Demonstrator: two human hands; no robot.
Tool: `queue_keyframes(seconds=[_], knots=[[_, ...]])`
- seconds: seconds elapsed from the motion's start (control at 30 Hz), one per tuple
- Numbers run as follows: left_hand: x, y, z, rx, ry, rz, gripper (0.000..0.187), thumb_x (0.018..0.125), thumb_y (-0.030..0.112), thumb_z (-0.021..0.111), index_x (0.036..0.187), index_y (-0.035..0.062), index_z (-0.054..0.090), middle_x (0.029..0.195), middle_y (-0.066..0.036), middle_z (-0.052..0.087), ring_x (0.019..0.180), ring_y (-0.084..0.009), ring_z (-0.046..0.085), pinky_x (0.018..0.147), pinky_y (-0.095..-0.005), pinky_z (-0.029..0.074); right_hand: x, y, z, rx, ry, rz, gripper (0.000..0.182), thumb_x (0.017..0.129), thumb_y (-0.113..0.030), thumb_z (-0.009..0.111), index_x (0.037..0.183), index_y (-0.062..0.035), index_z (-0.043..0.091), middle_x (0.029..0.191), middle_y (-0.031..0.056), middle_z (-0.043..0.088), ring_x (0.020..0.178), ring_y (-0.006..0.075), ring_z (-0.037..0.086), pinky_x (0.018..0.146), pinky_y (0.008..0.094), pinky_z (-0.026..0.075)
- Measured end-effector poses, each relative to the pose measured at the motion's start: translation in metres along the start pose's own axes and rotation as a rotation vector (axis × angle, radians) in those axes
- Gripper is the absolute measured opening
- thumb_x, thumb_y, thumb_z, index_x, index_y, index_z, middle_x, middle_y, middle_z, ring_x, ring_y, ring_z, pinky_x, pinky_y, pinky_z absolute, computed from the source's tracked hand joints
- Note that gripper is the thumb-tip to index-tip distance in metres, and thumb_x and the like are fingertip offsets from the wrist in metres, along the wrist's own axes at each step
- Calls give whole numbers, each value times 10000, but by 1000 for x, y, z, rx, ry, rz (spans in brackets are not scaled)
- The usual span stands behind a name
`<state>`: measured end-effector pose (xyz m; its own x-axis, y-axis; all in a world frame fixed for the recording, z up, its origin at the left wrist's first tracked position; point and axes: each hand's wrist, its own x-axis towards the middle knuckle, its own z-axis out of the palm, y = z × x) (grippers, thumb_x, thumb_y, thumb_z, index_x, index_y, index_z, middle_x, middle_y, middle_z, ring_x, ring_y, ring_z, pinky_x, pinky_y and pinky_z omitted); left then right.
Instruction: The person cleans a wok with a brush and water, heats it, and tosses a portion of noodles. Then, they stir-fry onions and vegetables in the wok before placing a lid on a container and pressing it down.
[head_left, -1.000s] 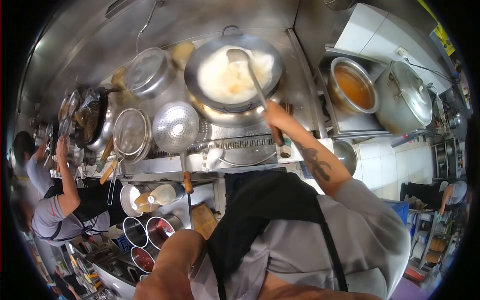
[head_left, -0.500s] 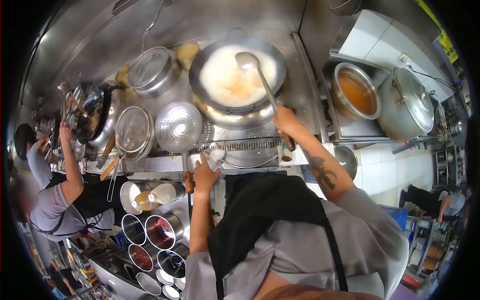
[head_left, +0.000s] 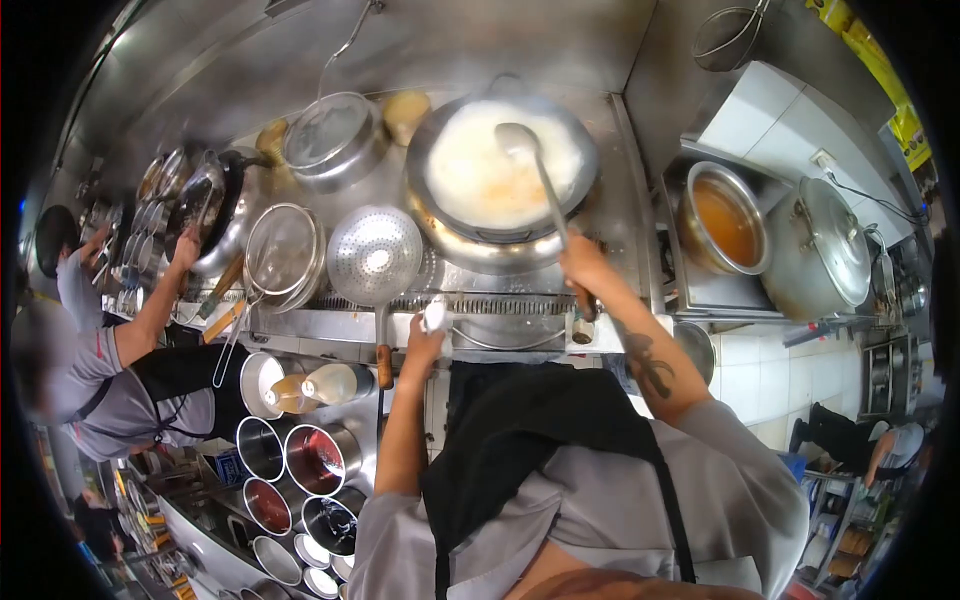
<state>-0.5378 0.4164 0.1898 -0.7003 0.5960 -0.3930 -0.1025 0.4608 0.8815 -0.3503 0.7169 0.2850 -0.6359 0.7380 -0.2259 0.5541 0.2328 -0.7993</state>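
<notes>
My right hand [head_left: 585,265] is closed around the long-handled ladle [head_left: 548,190], whose wooden grip end sticks out below the fist. The ladle's bowl rests in pale, foaming liquid [head_left: 470,150] in a big wok [head_left: 430,207] on the burner. My left hand [head_left: 424,345] is by the stove's front edge, its fingers closed on a small white object [head_left: 434,314] of a kind I cannot make out. Just left of that hand, a perforated skimmer [head_left: 374,255] lies with its wooden handle jutting over the edge.
Wire strainers [head_left: 283,250] and a lidded pot [head_left: 335,145] stand left of the wok. To the right are a pot of orange-brown liquid [head_left: 725,225] and a large lidded pot [head_left: 825,250]. Sauce containers [head_left: 320,460] sit low left. A co-worker [head_left: 140,370] works at the left.
The view has shifted, so the stove sits slightly lower and further right. My left fingers, spread beside the white object before, have closed on it. The ladle stays in the foaming liquid.
</notes>
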Motion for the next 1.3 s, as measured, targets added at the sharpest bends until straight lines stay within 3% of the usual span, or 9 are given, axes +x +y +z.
queue_keyframes(seconds=[0.03,0.17,0.3,0.53,0.63,0.77,0.8,0.97,1.3], knots=[[-6,3,-4,-334,-75,-156,643,769,45,576,1364,43,332,1130,-234,558,972,-353,616,785,-461,525,0,-5,14,158,-15,15,164,891,-146,573,1005,-33,538,707,28,564,512,139,519,467,290,441],[-46,-2,-22,-759,-217,-146,565,774,-1,544,1315,-17,379,1119,-212,574,977,-315,625,767,-434,556,-18,-37,-13,832,-349,297,123,899,-152,567,966,-56,531,730,28,563,574,129,535,481,282,437],[-80,5,-33,-752,-171,-218,473,785,-7,574,1236,-41,436,1014,-191,613,862,-303,659,720,-410,568,-46,-30,-70,1065,-410,310,89,890,-124,569,942,-54,548,698,9,546,562,105,531,462,270,409],[-99,18,-30,-592,-73,-111,444,794,32,616,1214,-21,483,932,-143,653,786,-235,664,681,-345,554,-26,-31,-27,-317,52,-47,240,855,-112,546,1048,31,553,704,143,587,492,193,580,463,332,463],[-99,23,-35,-517,-154,-14,437,798,32,615,1215,-18,495,955,-138,657,795,-218,664,685,-337,553,-7,-51,-36,-153,-20,-22,247,801,-90,536,1016,32,537,855,264,623,736,365,655,693,443,508],[-128,55,-48,-589,-71,-13,446,797,15,623,1224,-14,495,969,-136,660,810,-217,664,701,-337,554,22,-69,-27,-223,166,-259,230,803,-105,547,991,28,529,833,259,616,749,372,652,707,449,502],[-134,58,-51,-616,-52,1,459,795,8,626,1232,-12,489,971,-137,660,814,-217,664,707,-337,555,43,-70,-19,-275,319,-496,214,797,-95,555,976,19,533,751,210,601,648,326,637,632,428,515],[-147,56,-75,-550,-56,115,506,795,54,665,1258,3,467,993,-111,646,866,-187,638,735,-304,530,111,-184,24,150,34,-252,138,824,-69,555,927,22,565,651,67,534,460,156,528,417,311,440],[-190,58,-133,-531,99,117,561,776,34,658,1289,36,430,996,-98,637,918,-165,624,797,-295,511,276,-263,222,148,-90,-305,163,819,-104,574,855,54,592,650,103,579,482,195,560,445,327,466]])
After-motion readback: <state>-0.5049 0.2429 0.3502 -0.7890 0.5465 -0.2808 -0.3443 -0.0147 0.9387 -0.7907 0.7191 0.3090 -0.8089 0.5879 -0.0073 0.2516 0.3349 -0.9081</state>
